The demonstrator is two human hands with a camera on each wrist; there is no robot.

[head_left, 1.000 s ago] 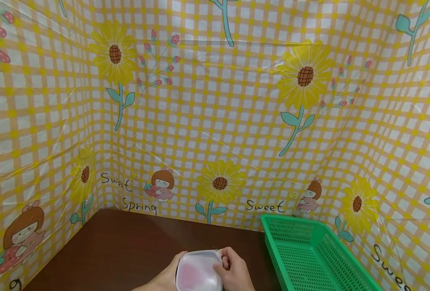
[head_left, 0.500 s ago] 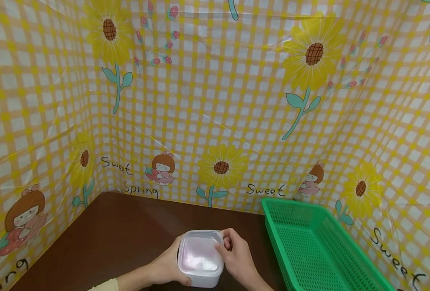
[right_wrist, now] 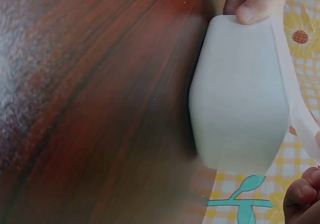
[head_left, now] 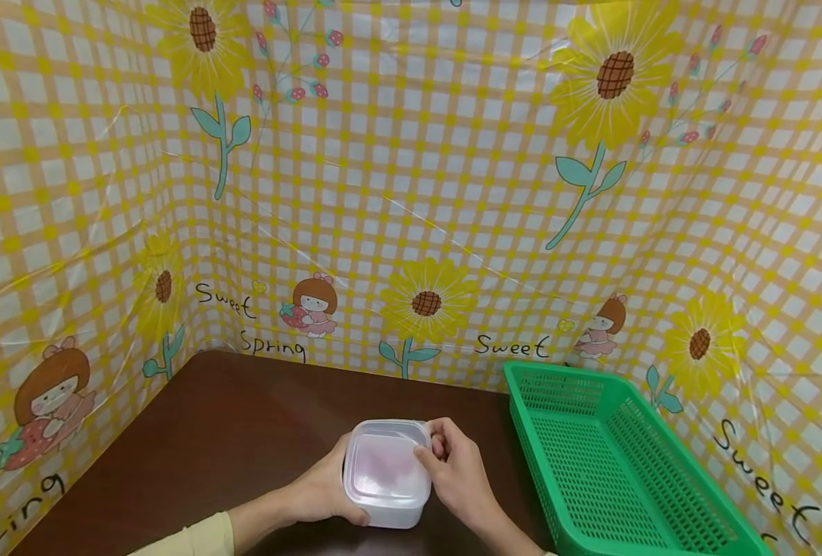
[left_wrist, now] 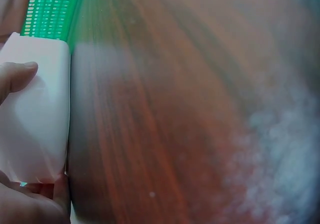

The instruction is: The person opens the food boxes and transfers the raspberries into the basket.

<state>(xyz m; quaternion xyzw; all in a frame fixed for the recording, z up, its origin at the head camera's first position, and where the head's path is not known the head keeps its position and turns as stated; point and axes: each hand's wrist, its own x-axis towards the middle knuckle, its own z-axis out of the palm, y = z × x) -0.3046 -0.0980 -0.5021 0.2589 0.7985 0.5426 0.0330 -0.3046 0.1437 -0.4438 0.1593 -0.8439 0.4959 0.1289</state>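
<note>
A white square food container (head_left: 388,517) with a translucent lid (head_left: 383,471) is between the two hands in the head view. Something pinkish shows faintly through the lid. My left hand (head_left: 324,490) grips the container's left side, thumb at the near left corner. The right hand (head_left: 460,475) pinches the lid's far right corner between thumb and curled fingers. In the right wrist view, the lid (right_wrist: 298,111) bends away from the container body (right_wrist: 240,94) toward the right hand's fingers (right_wrist: 302,199). The left wrist view shows the container's smooth white side (left_wrist: 40,109).
A green slatted plastic basket (head_left: 546,463) stands on the right of the dark brown wooden table (head_left: 258,417). A yellow checked sheet (head_left: 397,193) with sunflowers hangs around the back and both sides.
The head view has tilted down, so the hands, container and basket sit higher in it. More of the container's front and both forearms shows. Both hands keep the same hold.
</note>
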